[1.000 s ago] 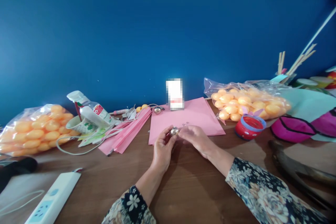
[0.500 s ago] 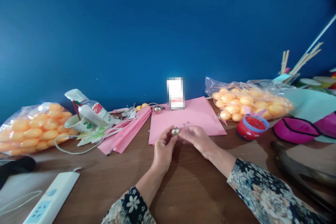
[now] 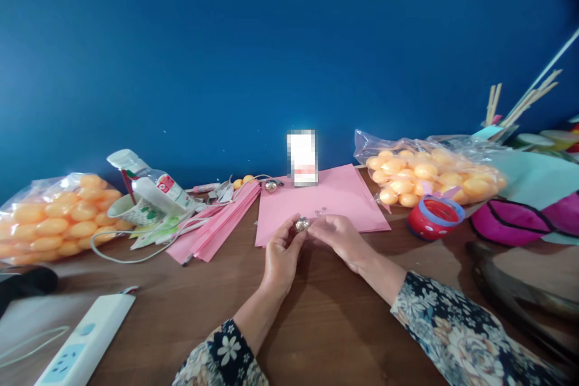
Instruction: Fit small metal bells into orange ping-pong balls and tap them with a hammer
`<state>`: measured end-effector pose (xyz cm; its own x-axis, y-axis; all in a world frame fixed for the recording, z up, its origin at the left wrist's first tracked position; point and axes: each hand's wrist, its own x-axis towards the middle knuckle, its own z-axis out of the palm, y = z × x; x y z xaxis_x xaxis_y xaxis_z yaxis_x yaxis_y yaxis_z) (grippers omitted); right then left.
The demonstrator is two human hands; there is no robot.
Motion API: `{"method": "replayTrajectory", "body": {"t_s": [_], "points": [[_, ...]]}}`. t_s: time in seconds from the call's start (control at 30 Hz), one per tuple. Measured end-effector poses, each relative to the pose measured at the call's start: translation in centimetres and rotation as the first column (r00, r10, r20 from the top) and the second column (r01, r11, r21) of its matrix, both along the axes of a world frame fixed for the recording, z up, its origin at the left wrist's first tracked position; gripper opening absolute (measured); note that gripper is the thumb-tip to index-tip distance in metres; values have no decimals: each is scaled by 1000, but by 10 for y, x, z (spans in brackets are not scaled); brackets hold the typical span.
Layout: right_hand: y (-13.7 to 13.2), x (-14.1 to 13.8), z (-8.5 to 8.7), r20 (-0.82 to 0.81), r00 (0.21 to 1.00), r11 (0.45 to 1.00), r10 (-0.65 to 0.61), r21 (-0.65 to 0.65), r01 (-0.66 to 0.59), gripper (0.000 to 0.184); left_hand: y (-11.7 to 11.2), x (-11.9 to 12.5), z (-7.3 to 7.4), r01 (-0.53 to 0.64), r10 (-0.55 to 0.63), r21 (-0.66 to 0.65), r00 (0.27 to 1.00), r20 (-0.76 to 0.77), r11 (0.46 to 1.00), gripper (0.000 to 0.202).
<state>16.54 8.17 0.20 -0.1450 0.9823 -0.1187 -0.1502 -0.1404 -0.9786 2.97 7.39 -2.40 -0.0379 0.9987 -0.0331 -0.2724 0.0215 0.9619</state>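
Between the thumb and fingers of my left hand (image 3: 283, 253) is a small shiny metallic ball (image 3: 301, 225), held over the near edge of the pink paper (image 3: 325, 193). Just to its right, my right hand (image 3: 337, 241) has its fingertips pinched together close to the ball; whatever they hold is too small to make out. Several tiny rings (image 3: 320, 211) lie on the paper beyond my fingers. A second shiny ball (image 3: 270, 186) rests at the paper's far left corner.
Bags of orange balls stand at left (image 3: 58, 217) and right (image 3: 434, 175). Pink strips (image 3: 226, 223), a cup (image 3: 136, 211) and a plastic bottle (image 3: 167, 187) lie left of the paper. A red pot (image 3: 432, 220) is at right, a power strip (image 3: 85, 338) at near left.
Both hands keep almost the same pose around the shiny ball. The view has shifted very slightly; nothing on the table has visibly moved.
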Motion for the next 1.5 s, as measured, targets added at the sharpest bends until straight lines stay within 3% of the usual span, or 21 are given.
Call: {"method": "replayTrajectory", "body": {"t_s": [0.57, 0.77, 1.0, 1.23, 1.37, 1.5], "points": [[2, 0, -7, -15, 999, 999, -30, 17, 30, 29, -1, -1, 2, 15, -14, 12, 999, -42, 1000, 44], [2, -4, -1, 24, 999, 999, -48, 21, 47, 31, 0, 0, 2, 25, -25, 9, 999, 22, 1000, 44], [-1, -6, -7, 96, 995, 984, -29, 175, 12, 26, -1, 0, 6, 39, -37, -8, 989, 143, 999, 40], [-6, -7, -6, 262, 962, 910, -71, 413, -45, 28, 0, -1, 5, 44, -41, -30, 993, 113, 999, 39], [-6, -6, -3, 221, 974, 936, -40, 349, -41, 28, 1, -2, 7, 48, -42, -39, 990, 137, 998, 40], [-5, -6, 0, 76, 996, 969, 43, 240, -60, 32, 1, -1, 10, 71, -59, -39, 971, 233, 997, 35]]}}
